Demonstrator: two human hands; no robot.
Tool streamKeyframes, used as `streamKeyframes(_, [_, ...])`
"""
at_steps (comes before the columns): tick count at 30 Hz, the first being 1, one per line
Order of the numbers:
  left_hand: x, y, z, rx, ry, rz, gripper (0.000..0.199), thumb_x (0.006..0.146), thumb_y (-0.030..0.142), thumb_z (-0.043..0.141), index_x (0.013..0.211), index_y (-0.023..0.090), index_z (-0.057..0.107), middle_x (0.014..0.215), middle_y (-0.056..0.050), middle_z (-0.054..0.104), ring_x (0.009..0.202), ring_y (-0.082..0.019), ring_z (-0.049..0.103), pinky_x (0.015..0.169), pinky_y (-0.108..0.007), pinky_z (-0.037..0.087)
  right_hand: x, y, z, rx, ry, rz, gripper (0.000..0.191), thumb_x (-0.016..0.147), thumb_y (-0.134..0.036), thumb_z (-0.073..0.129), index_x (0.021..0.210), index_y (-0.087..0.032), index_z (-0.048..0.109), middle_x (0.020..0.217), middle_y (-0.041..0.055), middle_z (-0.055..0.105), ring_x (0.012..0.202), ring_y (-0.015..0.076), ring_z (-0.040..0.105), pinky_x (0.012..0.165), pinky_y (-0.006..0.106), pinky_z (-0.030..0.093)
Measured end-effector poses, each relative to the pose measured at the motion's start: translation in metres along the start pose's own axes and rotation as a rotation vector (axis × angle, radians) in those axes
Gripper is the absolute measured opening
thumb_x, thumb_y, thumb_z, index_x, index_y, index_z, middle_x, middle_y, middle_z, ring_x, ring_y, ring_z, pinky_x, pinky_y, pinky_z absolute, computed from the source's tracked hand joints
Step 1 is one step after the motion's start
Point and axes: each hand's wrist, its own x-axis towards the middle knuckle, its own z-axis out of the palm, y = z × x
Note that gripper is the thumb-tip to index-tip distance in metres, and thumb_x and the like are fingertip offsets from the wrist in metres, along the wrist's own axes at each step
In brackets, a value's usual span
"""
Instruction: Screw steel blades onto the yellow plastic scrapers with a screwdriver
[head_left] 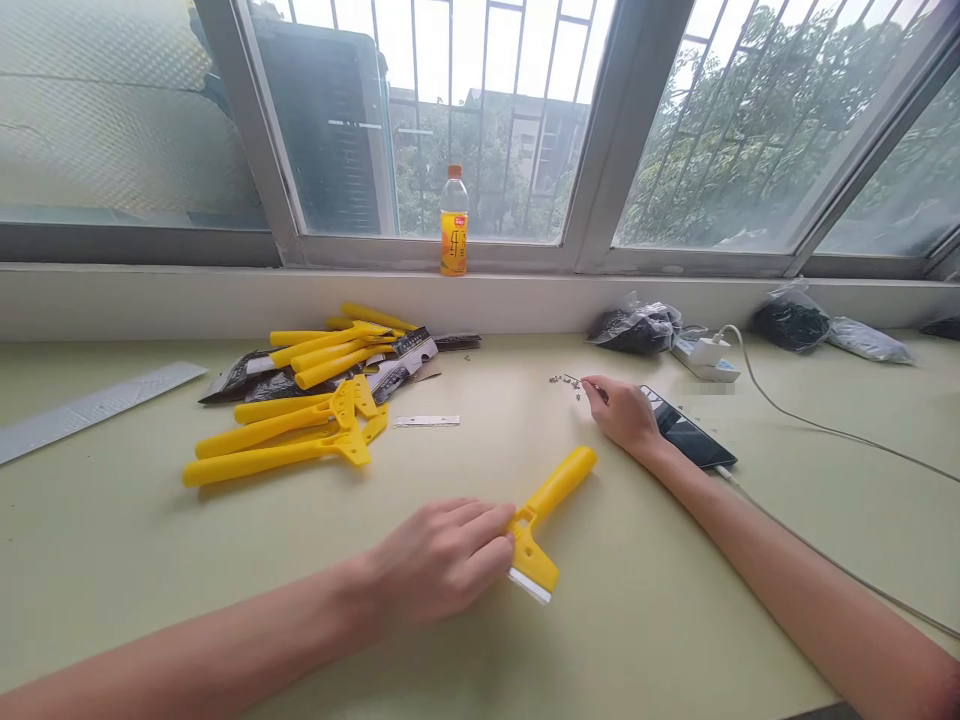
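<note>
My left hand (454, 560) is closed on the head of a yellow scraper (559, 487). Its handle points away to the upper right, and a silvery blade edge shows at the near end. Beside a small scatter of metal screws (566, 381), my right hand (621, 410) has its fingertips pinched together on the tabletop. Whatever lies between those fingertips is too small to make out. A flat blade strip (427, 421) rests on the table, to the right of several yellow scraper handles (270, 465).
More yellow handles (330, 357) lie on dark packaging at the back left. A phone (690, 430) with a cable is by my right wrist, near a white charger (709, 350). Bags of dark items (636, 325) line the wall. A drink bottle (454, 235) stands on the sill.
</note>
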Motion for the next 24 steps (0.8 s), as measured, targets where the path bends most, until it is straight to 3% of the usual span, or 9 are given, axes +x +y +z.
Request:
streamKeyframes(11, [0.001, 0.002, 0.0, 0.042, 0.01, 0.016, 0.026, 0.101, 0.01, 0.038, 0.082, 0.017, 0.055, 0.083, -0.007, 0.067, 0.073, -0.014, 0.064, 0.073, -0.024, 0.056, 0.002, -0.006, -0.001, 0.003, -0.042, -0.037, 0.031, 0.096, -0.034, 0.05, 0.105, -0.022, 0.077, 0.093, 0.0085, 0.079, 0.08, 0.0252, 0.071, 0.072, 0.032, 0.047])
streamKeyframes(17, [0.002, 0.003, -0.002, 0.079, 0.004, 0.032, 0.025, 0.098, 0.007, 0.043, 0.077, 0.017, 0.052, 0.073, -0.004, 0.062, 0.066, -0.014, 0.06, 0.069, -0.024, 0.054, -0.001, -0.013, -0.009, 0.049, 0.013, -0.029, 0.033, 0.096, -0.034, 0.05, 0.105, -0.02, 0.077, 0.09, 0.0087, 0.078, 0.074, 0.024, 0.069, 0.069, 0.032, 0.046])
streamKeyframes(20, [0.002, 0.004, -0.002, 0.09, 0.005, 0.025, 0.024, 0.098, 0.007, 0.044, 0.078, 0.017, 0.053, 0.071, -0.003, 0.06, 0.063, -0.013, 0.059, 0.065, -0.023, 0.052, -0.014, -0.026, -0.029, 0.107, 0.04, -0.058, 0.033, 0.096, -0.036, 0.051, 0.106, -0.018, 0.077, 0.085, 0.0069, 0.077, 0.065, 0.0197, 0.064, 0.067, 0.03, 0.047])
streamKeyframes(24, [0.002, 0.004, -0.002, 0.093, 0.006, 0.022, 0.024, 0.099, 0.008, 0.041, 0.081, 0.017, 0.054, 0.073, -0.004, 0.061, 0.064, -0.013, 0.059, 0.065, -0.023, 0.051, -0.06, -0.057, -0.081, 0.293, 0.051, -0.092, 0.03, 0.098, -0.039, 0.055, 0.105, -0.022, 0.077, 0.067, 0.0002, 0.069, 0.048, 0.0134, 0.047, 0.051, 0.027, 0.041])
